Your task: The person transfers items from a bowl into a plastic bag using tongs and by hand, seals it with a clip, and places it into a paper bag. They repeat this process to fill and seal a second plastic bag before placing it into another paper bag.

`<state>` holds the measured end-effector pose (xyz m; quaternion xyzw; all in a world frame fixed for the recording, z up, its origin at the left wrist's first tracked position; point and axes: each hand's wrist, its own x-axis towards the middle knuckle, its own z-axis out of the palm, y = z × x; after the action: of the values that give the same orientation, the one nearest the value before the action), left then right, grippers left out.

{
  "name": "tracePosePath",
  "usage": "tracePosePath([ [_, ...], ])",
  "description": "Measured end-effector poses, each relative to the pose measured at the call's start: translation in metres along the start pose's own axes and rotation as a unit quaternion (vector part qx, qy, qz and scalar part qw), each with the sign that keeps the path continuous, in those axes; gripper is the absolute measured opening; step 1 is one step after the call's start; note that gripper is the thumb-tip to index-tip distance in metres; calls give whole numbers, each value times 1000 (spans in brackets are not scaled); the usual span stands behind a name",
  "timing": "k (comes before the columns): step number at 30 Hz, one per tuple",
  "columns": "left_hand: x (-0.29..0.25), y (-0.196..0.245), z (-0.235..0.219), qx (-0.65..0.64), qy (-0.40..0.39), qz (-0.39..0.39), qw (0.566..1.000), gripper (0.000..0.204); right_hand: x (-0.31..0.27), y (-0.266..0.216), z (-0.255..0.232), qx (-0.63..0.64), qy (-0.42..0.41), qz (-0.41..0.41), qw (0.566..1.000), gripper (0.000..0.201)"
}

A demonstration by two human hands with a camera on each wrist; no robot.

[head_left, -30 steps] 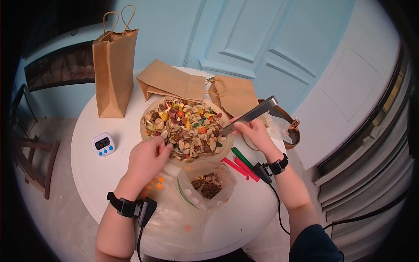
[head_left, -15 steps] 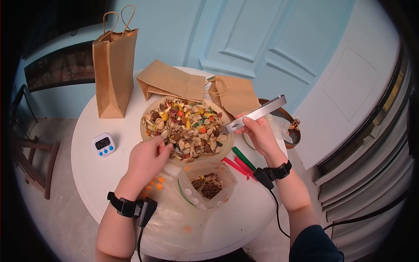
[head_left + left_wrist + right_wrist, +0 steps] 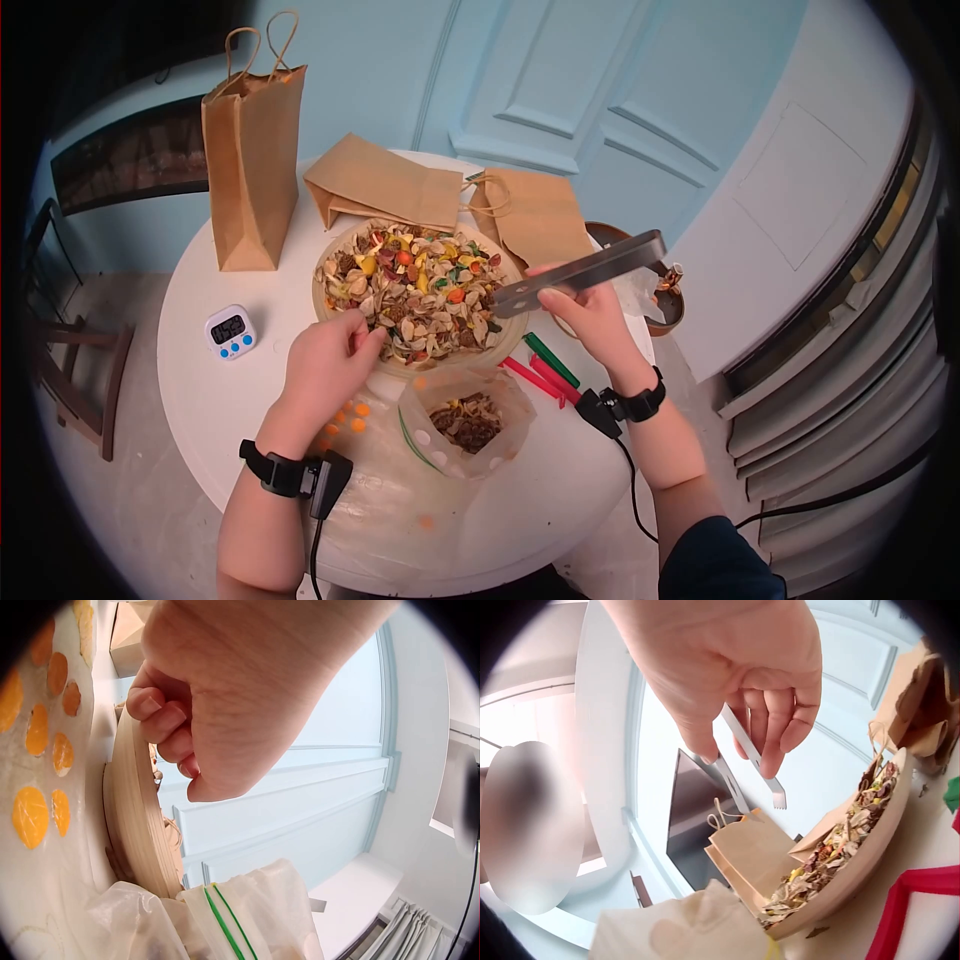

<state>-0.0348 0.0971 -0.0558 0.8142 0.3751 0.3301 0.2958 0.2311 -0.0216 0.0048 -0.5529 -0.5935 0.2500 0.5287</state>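
Observation:
A wide wooden bowl [image 3: 327, 297] of potpourri [image 3: 420, 310], with dried petals and small cones, stands mid-table. My left hand [image 3: 335, 360] is at its left rim with curled fingers; the left wrist view shows the fingertips overlapping the rim [image 3: 140, 802] and nothing between them. My right hand [image 3: 595, 320] holds metal tongs [image 3: 590, 270] over the bowl's right side. Their two toothed tips [image 3: 780, 799] are apart, with nothing between them. In front of the bowl, a translucent zip bag [image 3: 510, 420] with a green strip stands agape, brown potpourri [image 3: 466, 425] inside.
A tall paper bag [image 3: 250, 190] stands back left; two others [image 3: 395, 185] lie behind the bowl. Red [image 3: 530, 378] and green [image 3: 552, 360] clips lie to the right. A timer [image 3: 230, 330] sits left, and orange dots [image 3: 358, 425] mark a plastic sheet near my left wrist.
The tongs have turned in my right hand, showing a bright flat face half a second ago and a dark side now. My left hand stays by the rim; the whole view has shifted slightly.

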Motion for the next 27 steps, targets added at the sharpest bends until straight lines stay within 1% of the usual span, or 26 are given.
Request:
tracePosePath([
  [1,0,0,0,1,1,1,1000,31,6,8,-2,-2,4,31,1000,26],
  [2,0,-1,0,-1,0,0,1000,31,11,18,-1,13,16,42,999,25],
  [3,0,-2,1,-2,-1,0,1000,31,17,28,-1,14,16,41,999,25],
  [5,0,-2,1,1,0,-1,1000,31,27,43,0,-28,7,52,998,24],
  [6,1,-2,1,3,1,-3,1000,31,30,47,3,-29,18,59,998,26],
  [10,0,-2,1,4,4,0,1000,31,37,55,11,-68,24,64,995,27],
  [12,0,-3,1,2,3,2,1000,31,39,58,13,-124,3,95,988,25],
  [16,1,-2,1,3,-2,-1,1000,31,38,55,17,-113,25,119,986,25],
  [17,0,-2,0,1,-1,2,1000,31,38,56,15,-87,34,91,991,25],
  [18,0,-2,0,0,0,5,1000,31,38,55,13,-61,42,63,995,25],
  [19,0,-2,0,0,0,5,1000,31,37,52,12,-61,41,62,995,25],
  [21,1,-4,2,6,3,5,1000,31,31,30,13,-18,72,65,995,22],
  [22,0,-4,2,5,3,4,1000,31,28,22,13,-19,72,65,995,22],
  [24,0,-4,2,7,3,10,1000,31,21,7,15,25,54,36,998,20],
  [25,0,-3,1,7,3,8,1000,31,16,-3,18,25,53,37,998,20],
  [27,0,0,-1,15,-6,-3,1000,31,3,-23,25,55,8,24,998,20],
])
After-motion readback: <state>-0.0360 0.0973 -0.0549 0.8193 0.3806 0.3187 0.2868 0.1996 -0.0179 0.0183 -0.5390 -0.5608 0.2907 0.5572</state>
